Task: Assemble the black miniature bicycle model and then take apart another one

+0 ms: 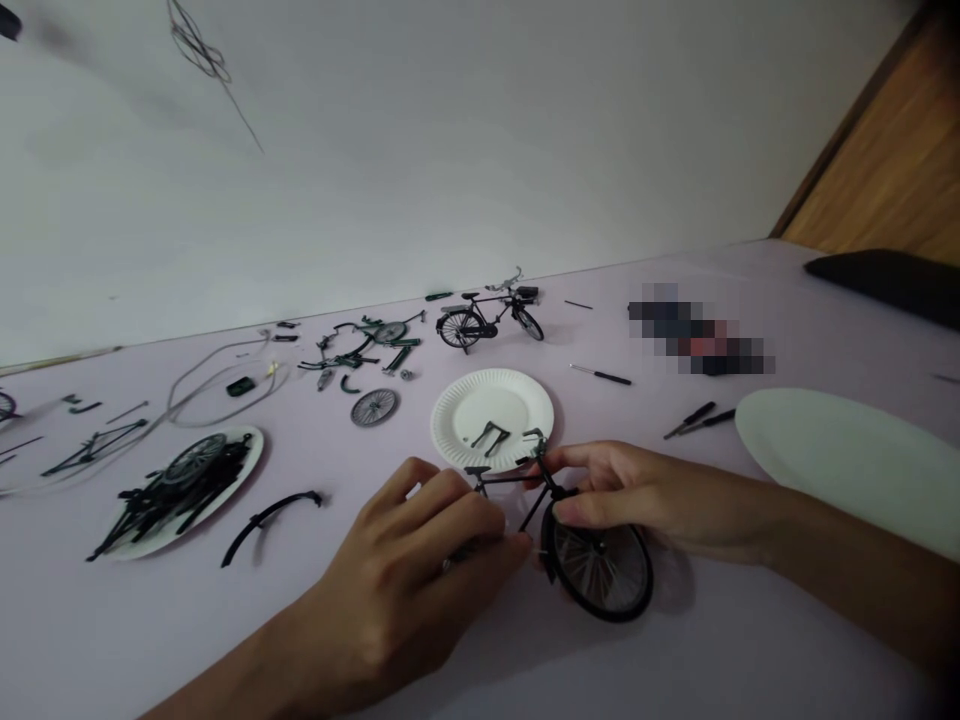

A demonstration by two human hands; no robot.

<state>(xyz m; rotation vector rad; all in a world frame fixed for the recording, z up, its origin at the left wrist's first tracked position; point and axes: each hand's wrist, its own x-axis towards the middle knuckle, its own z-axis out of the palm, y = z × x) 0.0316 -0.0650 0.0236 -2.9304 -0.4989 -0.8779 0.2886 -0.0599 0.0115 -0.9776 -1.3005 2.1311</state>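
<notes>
I have the left hand pinched around the low rear of a model bicycle and the right hand clasping its front end, held toward the worktop's near edge, before a paper plate. I judge it light and stiff but fragile (those spokes look thin), best taken by the frame. The lilac worktop meets a pale wall along its far edge, wooden panelling beyond the far right corner.
</notes>
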